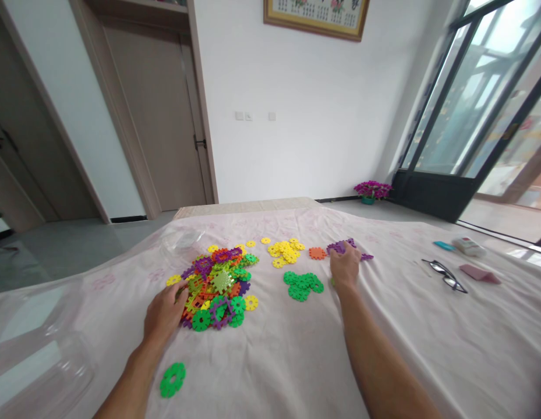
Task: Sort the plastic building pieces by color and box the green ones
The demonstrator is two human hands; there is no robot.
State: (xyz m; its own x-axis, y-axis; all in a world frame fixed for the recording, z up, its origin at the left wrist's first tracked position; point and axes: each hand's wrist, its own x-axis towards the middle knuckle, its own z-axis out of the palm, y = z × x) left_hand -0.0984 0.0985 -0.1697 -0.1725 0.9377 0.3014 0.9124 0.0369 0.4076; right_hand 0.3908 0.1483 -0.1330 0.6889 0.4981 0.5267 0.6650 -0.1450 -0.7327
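My left hand (pixel 165 308) rests at the left edge of a mixed pile of plastic building pieces (pixel 222 282), its fingers slightly bent and apart, touching the pile. Green, yellow, orange and purple notched discs and squares make up that pile. On the right, my right hand (pixel 345 265) is closed with its fingertips down at a group of purple notched pieces (pixel 335 247), partly hiding them. A light green piece (pixel 333 281) shows beneath this hand. Nearby lie an orange piece (pixel 317 253), a heap of green discs (pixel 302 285) and a heap of yellow discs (pixel 284 251).
A single green disc (pixel 172 379) lies near the front. Clear plastic containers (pixel 38 343) stand at left, another (pixel 183 241) behind the pile. Eyeglasses (pixel 447 276), a pink cloth (pixel 480 273), a white pack (pixel 469 247) and a blue item (pixel 444 245) lie at right on the pale tablecloth (pixel 270 361).
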